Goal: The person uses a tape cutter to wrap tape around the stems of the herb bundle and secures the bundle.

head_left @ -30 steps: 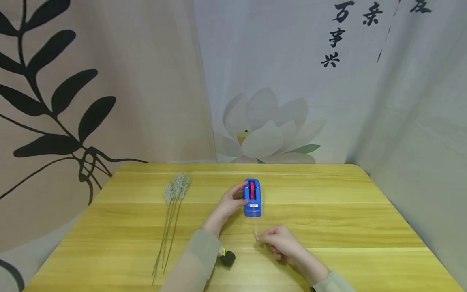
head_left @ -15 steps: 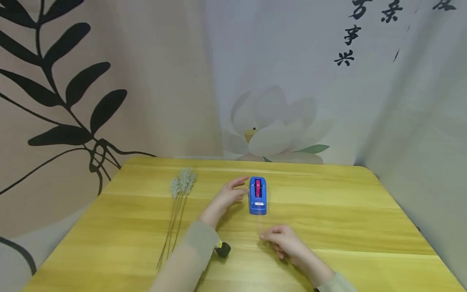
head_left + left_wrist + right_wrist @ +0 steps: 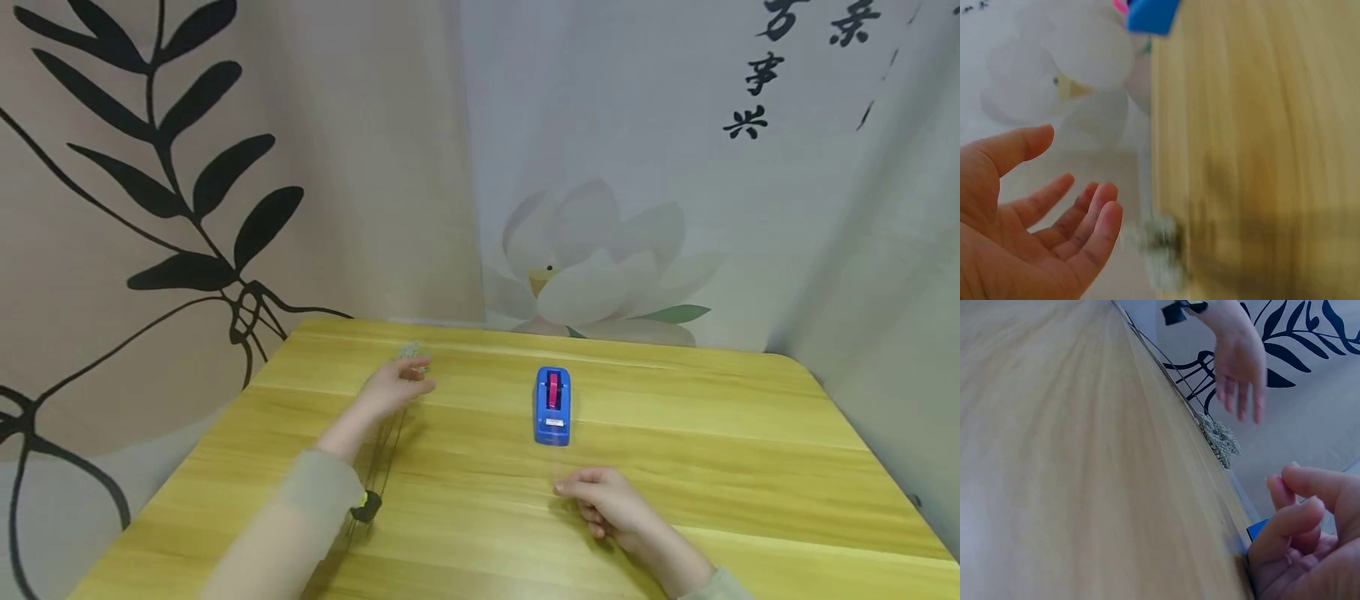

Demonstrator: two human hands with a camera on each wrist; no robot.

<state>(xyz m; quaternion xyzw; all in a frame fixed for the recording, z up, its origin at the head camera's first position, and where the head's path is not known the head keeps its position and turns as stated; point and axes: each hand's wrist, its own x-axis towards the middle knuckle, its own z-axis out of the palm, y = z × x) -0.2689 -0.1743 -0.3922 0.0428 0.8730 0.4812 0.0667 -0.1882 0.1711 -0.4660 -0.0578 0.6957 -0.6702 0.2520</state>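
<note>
A blue tape dispenser (image 3: pixel 552 427) with a pink reel stands right of the table's middle. From its near end a clear strip of tape (image 3: pixel 556 463) runs to my right hand (image 3: pixel 609 502), whose thumb and forefinger pinch the tape's end. Over the dried flower stems at the left is my left hand (image 3: pixel 392 388), fingers spread and holding nothing. In the head view it covers part of their pale heads (image 3: pixel 409 351). The left wrist view has the blurred flower heads (image 3: pixel 1165 250) just beyond the relaxed fingers.
The wooden table (image 3: pixel 465 517) ends at a patterned curtain (image 3: pixel 390 208) at the back. A black wrist camera (image 3: pixel 367 507) on the left wrist hangs over the lower stems. Another curtain side (image 3: pixel 885 317) borders the table at the right.
My left hand has let go of the tape dispenser and moved left to the dried flowers. The right hand stays with the tape end. The head view has shifted leftward.
</note>
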